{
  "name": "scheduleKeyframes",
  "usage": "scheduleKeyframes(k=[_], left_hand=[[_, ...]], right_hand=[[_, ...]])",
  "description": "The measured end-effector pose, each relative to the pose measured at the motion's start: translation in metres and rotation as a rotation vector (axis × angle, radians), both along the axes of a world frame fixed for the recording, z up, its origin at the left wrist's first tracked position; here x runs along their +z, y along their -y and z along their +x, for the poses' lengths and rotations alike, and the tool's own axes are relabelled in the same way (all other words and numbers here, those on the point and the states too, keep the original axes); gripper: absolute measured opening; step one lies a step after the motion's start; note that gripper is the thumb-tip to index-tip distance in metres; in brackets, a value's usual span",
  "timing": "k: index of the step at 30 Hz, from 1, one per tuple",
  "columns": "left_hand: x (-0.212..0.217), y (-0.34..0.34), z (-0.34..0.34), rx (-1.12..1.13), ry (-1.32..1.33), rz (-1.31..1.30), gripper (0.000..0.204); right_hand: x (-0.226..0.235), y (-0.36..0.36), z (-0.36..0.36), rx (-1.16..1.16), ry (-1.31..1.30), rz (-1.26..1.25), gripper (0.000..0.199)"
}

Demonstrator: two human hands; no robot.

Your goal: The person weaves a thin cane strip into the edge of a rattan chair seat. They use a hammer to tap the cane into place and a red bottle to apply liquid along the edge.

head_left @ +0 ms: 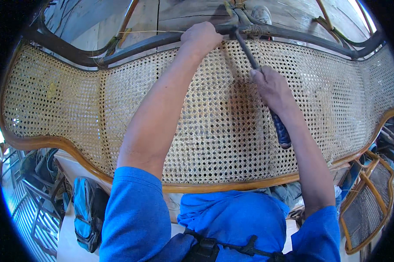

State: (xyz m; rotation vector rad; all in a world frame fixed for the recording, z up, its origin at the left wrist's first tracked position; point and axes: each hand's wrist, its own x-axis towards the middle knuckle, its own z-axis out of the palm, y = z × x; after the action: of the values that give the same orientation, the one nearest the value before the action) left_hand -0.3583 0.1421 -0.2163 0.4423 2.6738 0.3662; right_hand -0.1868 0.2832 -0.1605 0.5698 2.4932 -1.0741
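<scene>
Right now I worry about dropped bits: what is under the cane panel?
Through the cane panel only dark gaps show; what lies beneath is hidden. Below its wooden rim a blue bag lies.

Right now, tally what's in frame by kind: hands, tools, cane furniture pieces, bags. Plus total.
Hands: 2, left hand on the dark rail, right hand on the tool
Tools: 1, blue-handled hammer
Cane furniture pieces: 2, woven cane panel, cane chair at lower right
Bags: 1, blue bag
Total: 6

1 head-worn fisheye view looks steeply down, close over the woven cane panel [214,131], forearms entering from near edge.
</scene>
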Motion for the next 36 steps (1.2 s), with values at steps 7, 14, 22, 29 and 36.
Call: scheduleKeyframes(k=[7,14,22,29,36], left_hand=[[-0.011,0.003,-0.011,-0.043,0.013,0.026,0.041],[0.013,0.016,-0.032,-0.041,-0.323,0.125,0.043],[-0.002,-0.02,-0.039,0.009,-0.03,-0.045,0.054],[-0.028,-0.019,-0.042,0.068,-0.168,-0.094,0.045],[-0.025,-0.024,-0.041,0.08,-0.132,-0.056,0.046]], right_hand=[[-0.005,-0.005,-0.008,0.022,0.107,-0.062,0.044],[0.025,-0.015,0.007,-0.211,-0.285,-0.051,0.029],[-0.003,-0.014,0.006,-0.068,0.005,-0.043,0.026],[-0.005,-0.001,-0.003,-0.105,0.109,-0.101,0.026],[0.002,0.006,-0.009,-0.069,0.074,-0.042,0.027]])
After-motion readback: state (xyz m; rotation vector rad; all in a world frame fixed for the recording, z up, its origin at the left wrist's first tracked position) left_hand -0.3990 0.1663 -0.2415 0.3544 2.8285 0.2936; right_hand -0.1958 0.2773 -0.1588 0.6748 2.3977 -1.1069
